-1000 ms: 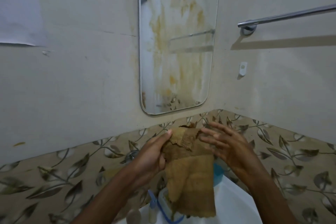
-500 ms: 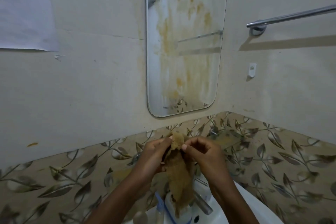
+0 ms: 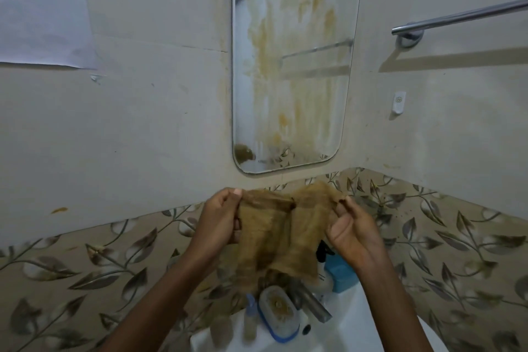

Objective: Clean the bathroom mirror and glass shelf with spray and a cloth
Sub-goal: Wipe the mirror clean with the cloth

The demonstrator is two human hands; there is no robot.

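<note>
A person's left hand (image 3: 220, 218) and right hand (image 3: 353, 233) each pinch a top corner of a stained brown cloth (image 3: 281, 233), spreading it open over a white sink (image 3: 354, 323), just below a wall mirror (image 3: 294, 60) smeared with yellowish streaks; a towel rail (image 3: 463, 16) at right.

Two pale cream walls (image 3: 143, 123) meet in a corner at right of centre. A band of beige tiles (image 3: 457, 237) printed with grey-brown leaves and vines runs along the lower part of both. A white sheet of paper (image 3: 40, 8) is fixed at upper left. On the right wall a chrome towel rail (image 3: 463, 16) casts a long shadow beneath it, and a small white plastic hook (image 3: 398, 102) sits lower down. A white washbasin (image 3: 354, 331) with a steel tap (image 3: 313, 306) occupies the bottom centre.
</note>
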